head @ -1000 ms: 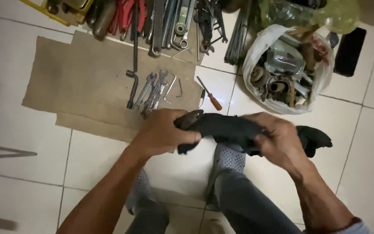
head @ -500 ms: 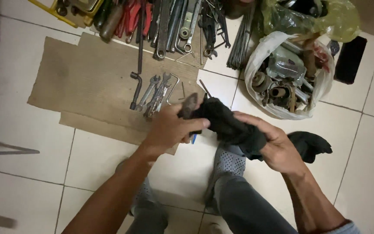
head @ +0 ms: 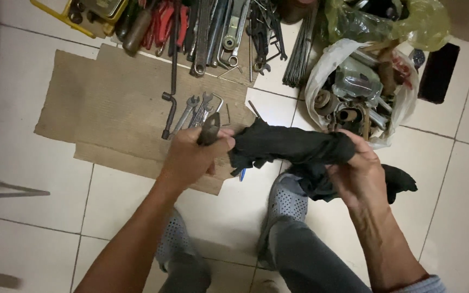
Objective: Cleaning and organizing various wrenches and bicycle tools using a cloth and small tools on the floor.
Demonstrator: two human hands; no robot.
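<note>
Black cloth (head: 294,149) stretches between both hands above the tiled floor (head: 451,217), the right hand (head: 356,173) closed on its bunched end and the left hand (head: 191,157) clamped on a dark metal tool (head: 209,129) touching the cloth's other end, while a white plastic bag (head: 354,92) of metal parts sits just behind.

A single head-worn camera looks almost straight down at the tiled floor (head: 23,157) from close above. The person's forearms enter from the bottom edge, the hands sit mid-frame, cardboard (head: 109,108) fills the upper left, and the feet lie at the lower centre. No second view overlaps it.
</note>
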